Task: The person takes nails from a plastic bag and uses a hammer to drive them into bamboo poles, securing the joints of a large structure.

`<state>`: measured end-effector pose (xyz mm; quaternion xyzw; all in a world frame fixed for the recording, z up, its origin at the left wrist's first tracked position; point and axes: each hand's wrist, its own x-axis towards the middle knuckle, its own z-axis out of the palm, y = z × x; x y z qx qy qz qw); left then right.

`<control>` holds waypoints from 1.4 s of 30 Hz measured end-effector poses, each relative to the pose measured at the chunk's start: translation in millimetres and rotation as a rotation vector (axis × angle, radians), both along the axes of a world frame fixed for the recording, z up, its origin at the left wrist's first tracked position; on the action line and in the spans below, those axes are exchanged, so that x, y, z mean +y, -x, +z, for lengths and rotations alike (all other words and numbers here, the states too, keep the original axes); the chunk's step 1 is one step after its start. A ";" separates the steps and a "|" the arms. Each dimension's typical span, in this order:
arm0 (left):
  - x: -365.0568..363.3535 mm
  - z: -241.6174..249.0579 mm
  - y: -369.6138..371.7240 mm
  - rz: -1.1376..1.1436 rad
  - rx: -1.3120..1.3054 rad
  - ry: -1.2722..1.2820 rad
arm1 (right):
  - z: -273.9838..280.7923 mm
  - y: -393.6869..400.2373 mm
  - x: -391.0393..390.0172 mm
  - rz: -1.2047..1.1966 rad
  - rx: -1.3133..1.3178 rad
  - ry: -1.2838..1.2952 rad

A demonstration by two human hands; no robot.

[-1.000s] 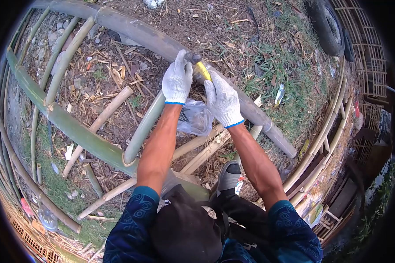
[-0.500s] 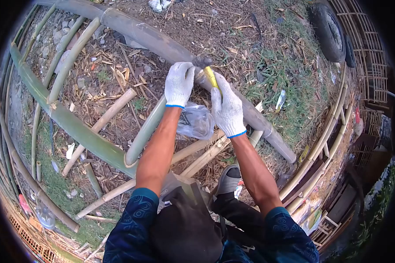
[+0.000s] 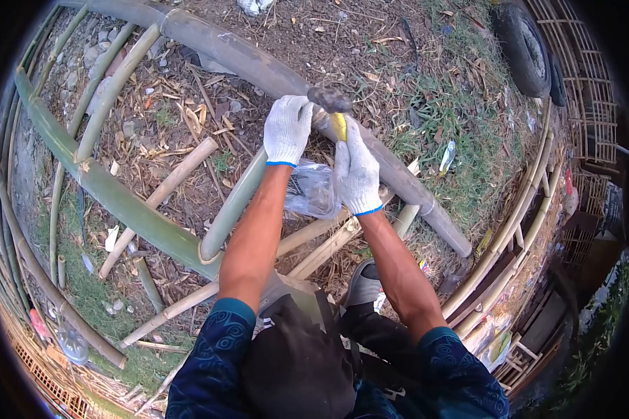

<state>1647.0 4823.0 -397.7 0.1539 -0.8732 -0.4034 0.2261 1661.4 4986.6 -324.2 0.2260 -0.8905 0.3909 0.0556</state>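
Observation:
My right hand (image 3: 358, 171), in a white knit glove with a blue cuff, is wrapped round the yellow handle of a hammer (image 3: 330, 100). Its dark head hangs over the thick grey-brown bamboo pole (image 3: 398, 174). My left hand (image 3: 286, 133), gloved the same way, is closed at that pole beside the hammer head. Whatever its fingertips pinch is hidden. Below my left hand, a thinner bamboo crosspiece (image 3: 234, 202) joins the green bamboo pole (image 3: 136, 216). A clear plastic bag (image 3: 313, 192) with dark contents too blurred to name sits between my forearms.
Cut bamboo pieces (image 3: 164, 183) lie over leaf-strewn ground. An old tyre (image 3: 523, 52) stands at upper right, near a bamboo lattice (image 3: 583, 84). Long bamboo poles (image 3: 503, 237) run along the right side. At lower left lies a clear plastic bottle (image 3: 72, 346). My shoe (image 3: 363, 285) is below the frame.
The hammer head has lifted off the pole and shifted slightly right, nearer the camera. My right hand has tilted with it; my left hand stays nearly in place.

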 end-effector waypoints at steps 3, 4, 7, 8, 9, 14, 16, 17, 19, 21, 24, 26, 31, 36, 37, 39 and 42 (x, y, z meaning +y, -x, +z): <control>-2.5 3.5 3.7 -0.007 -0.016 -0.010 | -1.1 8.9 -1.4 -0.021 -0.175 -0.113; -5.6 2.1 9.6 -0.002 0.022 -0.005 | 7.1 8.3 -5.7 -0.014 -0.114 -0.002; -3.8 -8.3 2.6 -0.013 0.064 -0.021 | 6.4 -13.6 -9.7 -0.131 -0.044 0.112; -2.3 -7.6 -3.0 -0.015 0.023 -0.028 | -6.9 -18.9 -8.0 -0.128 -0.115 -0.005; -3.7 -5.8 -2.2 -0.016 0.000 -0.030 | -12.0 -12.4 -12.2 -0.124 -0.170 -0.116; -7.5 1.7 -1.0 -0.025 -0.018 -0.151 | 27.6 -6.6 -13.1 -0.142 -0.168 0.063; -7.3 9.0 -17.7 0.015 0.015 -0.167 | 8.2 -22.1 -12.2 -0.200 -0.090 0.133; -5.0 17.4 -35.1 0.038 0.042 -0.119 | -1.2 -29.6 -12.0 -0.228 -0.049 0.166; 6.3 35.6 -70.6 0.044 0.050 -0.095 | -36.7 -12.7 -11.8 -0.112 -0.045 -0.143; 20.2 47.9 -124.0 -0.049 -0.011 -0.141 | -30.0 -1.8 -9.1 -0.176 -0.197 -0.139; 36.0 55.4 -176.0 -0.103 -0.245 -0.403 | 39.1 -4.8 -17.5 -0.285 -0.238 0.158; 45.0 49.6 -196.8 -0.118 -0.278 -0.400 | 29.2 -27.1 -16.7 -0.338 -0.210 0.499; 47.9 47.9 -195.5 -0.177 -0.343 -0.421 | -14.3 -1.0 -13.2 -0.120 -0.291 -0.295; 32.2 39.3 -167.9 -0.106 -0.386 -0.433 | 4.1 -25.0 -9.3 -0.128 0.004 0.011; 29.7 38.9 -166.8 -0.161 -0.444 -0.417 | -15.1 -16.8 -5.0 -0.062 -0.012 -0.136; 24.0 35.7 -168.0 -0.285 -0.561 -0.370 | -22.4 1.6 -1.2 0.060 -0.089 -0.495; 15.9 14.0 -167.0 -0.288 -0.538 -0.253 | -7.6 5.3 -0.3 0.100 -0.105 -0.545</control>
